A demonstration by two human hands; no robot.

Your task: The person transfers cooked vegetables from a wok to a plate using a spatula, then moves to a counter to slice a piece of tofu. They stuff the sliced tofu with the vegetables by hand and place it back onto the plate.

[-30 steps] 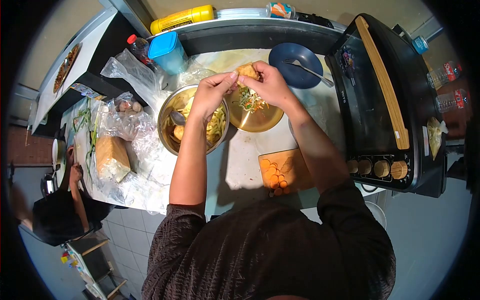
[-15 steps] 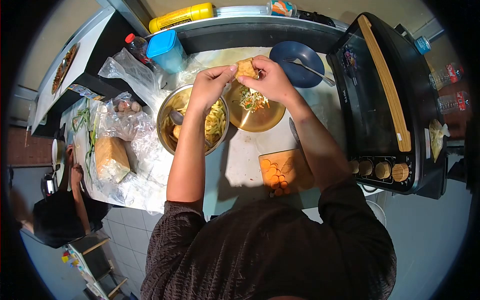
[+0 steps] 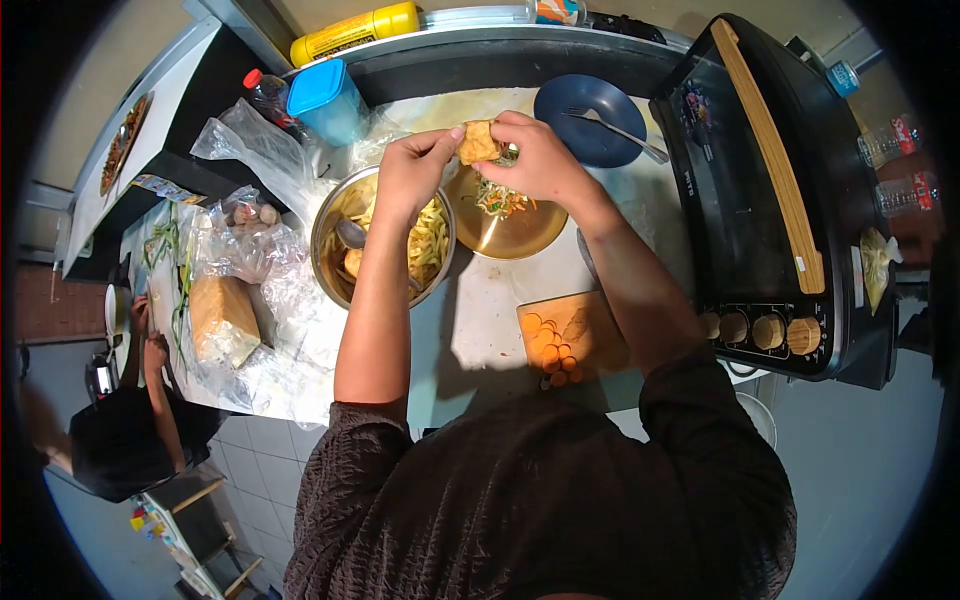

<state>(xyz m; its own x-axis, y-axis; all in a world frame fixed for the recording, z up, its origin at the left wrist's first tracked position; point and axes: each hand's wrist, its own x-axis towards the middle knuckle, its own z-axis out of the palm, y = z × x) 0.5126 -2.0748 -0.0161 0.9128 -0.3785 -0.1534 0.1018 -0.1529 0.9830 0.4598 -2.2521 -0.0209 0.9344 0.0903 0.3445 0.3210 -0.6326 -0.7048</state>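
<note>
A golden-brown piece of fried tofu [image 3: 480, 144] is held up between my two hands over an amber plate [image 3: 520, 240]. My left hand [image 3: 415, 172] pinches its left edge with thumb and forefinger. On the other side, the fingers of my right hand [image 3: 540, 160] are closed around it. Below, shredded vegetables [image 3: 505, 200] lie on the plate, partly hidden by my right hand. Left of the plate stands a metal bowl [image 3: 325, 275] with pale yellow strips, browned pieces and a spoon [image 3: 350, 234]; my left forearm covers part of it.
A navy plate [image 3: 585, 100] with a fork [image 3: 620, 130] lies behind my right hand. Carrot slices [image 3: 548, 350] rest on a cutting board [image 3: 590, 335]. A black oven [image 3: 760, 200] stands at right; plastic bags [image 3: 280, 300] and a blue-lidded container [image 3: 330, 110] are at left. Another person [image 3: 125, 430] works far left.
The tofu and both hands have shifted slightly left. The tofu's broad face now shows more. The whole view has moved a little.
</note>
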